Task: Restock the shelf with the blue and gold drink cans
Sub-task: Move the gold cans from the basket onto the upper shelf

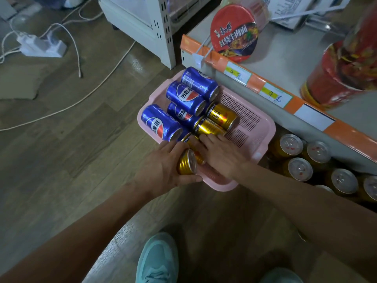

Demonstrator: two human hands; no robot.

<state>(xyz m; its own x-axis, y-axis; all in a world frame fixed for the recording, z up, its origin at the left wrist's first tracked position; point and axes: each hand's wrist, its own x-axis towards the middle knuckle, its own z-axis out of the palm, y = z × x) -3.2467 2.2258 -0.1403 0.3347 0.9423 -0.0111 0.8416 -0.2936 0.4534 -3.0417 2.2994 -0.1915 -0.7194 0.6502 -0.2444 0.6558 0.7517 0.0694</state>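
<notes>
Our left forearm lies near-left, left hand clenched round a gold can over the near edge of the pink basket | right hand flat, fingertips on a second gold can | blue Pepsi cans lie far-left in the basket | shelf on the right.

pink mesh basket, shiny blue cans with red-white-blue logos, gold cans with red writing, orange shelf edge, teal shoes.
</notes>
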